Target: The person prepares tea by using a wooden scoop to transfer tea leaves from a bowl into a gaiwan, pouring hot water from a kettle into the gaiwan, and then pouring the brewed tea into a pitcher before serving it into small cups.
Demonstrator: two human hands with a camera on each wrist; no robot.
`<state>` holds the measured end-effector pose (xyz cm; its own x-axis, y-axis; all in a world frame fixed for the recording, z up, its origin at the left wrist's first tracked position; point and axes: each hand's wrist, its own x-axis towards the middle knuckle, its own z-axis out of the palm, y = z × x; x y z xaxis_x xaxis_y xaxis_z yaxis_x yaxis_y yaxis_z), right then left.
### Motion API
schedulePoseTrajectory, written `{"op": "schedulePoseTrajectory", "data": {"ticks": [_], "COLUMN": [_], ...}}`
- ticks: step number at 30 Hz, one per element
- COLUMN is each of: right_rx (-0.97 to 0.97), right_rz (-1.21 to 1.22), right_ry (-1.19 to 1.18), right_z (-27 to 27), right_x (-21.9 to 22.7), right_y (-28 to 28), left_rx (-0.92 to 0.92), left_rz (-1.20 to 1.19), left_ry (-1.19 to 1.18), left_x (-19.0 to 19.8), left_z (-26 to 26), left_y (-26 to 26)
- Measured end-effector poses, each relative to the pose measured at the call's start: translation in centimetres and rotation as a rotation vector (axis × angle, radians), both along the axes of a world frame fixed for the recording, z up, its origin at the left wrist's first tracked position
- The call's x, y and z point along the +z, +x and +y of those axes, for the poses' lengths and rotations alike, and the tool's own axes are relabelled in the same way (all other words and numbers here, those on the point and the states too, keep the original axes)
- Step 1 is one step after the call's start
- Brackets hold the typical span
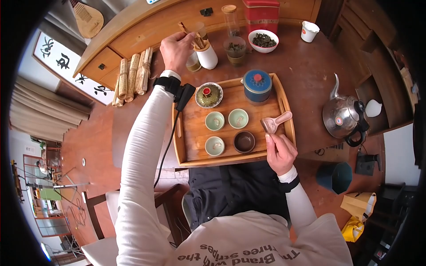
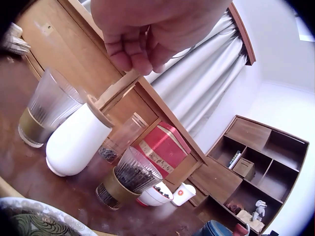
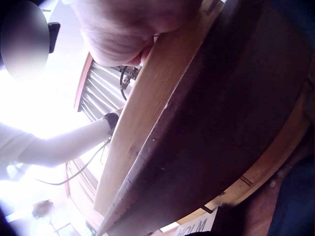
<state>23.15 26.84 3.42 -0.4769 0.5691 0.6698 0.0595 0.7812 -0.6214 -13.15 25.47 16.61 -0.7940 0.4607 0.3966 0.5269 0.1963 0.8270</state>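
Observation:
My left hand [image 1: 175, 51] pinches the upper end of a slim wooden tea tool [image 2: 118, 89] that stands in a white holder [image 1: 207, 56] with a wooden rim. My right hand [image 1: 282, 153] is at the near right edge of the wooden tray [image 1: 290, 128], fingers loosely bent. Its fingertips are close to a small pink scoop-shaped thing [image 1: 278, 120] with a handle; the right wrist view hides them behind the tray side. On the tray are a lidded patterned bowl [image 1: 209, 95], a blue lidded jar [image 1: 257, 86], several pale green cups [image 1: 215, 120] and a dark brown cup [image 1: 244, 142].
Behind the tray stand glasses [image 2: 129, 179] with gold bands, a bowl of dark tea leaves [image 1: 263, 41], a red box [image 1: 262, 15] and a white paper cup [image 1: 309, 32]. A steel kettle [image 1: 341, 117] stands right; bamboo scrolls [image 1: 133, 73] lie left. A cable [image 1: 165, 148] hangs from my left wrist.

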Motion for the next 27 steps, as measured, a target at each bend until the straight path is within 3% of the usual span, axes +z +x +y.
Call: {"op": "schedulePoseTrajectory", "data": {"ticks": [3, 13, 20, 22, 24, 26, 27], "right_rx": [0.001, 0.001, -0.009, -0.037, -0.041, -0.044, -0.02], "right_rz": [0.004, 0.005, 0.01, 0.011, 0.018, 0.019, 0.1], "right_ry": [0.006, 0.016, 0.033, 0.003, -0.054, -0.108, -0.231], "right_z": [0.1, -0.1, -0.2, -0.3, -0.4, -0.3, -0.2], "right_x": [0.1, 0.2, 0.2, 0.1, 0.0, 0.1, 0.3], "right_y": [-0.1, -0.1, -0.2, -0.1, 0.0, 0.1, 0.1], "left_rx": [-0.019, -0.025, -0.008, -0.088, -0.1, -0.394, -0.462], "left_rz": [-0.05, 0.035, 0.007, -0.067, -0.11, -0.383, -0.351], "left_ry": [0.049, -0.111, 0.077, 0.232, 0.199, 0.082, 0.055], "left_x": [0.1, -0.7, 1.4, 4.0, 6.2, 5.9, 5.4], "left_z": [0.2, 0.4, -0.3, -2.2, -5.3, -8.1, -9.5], "left_y": [0.2, -1.0, -1.4, 1.1, 5.2, 7.7, 9.7]}}
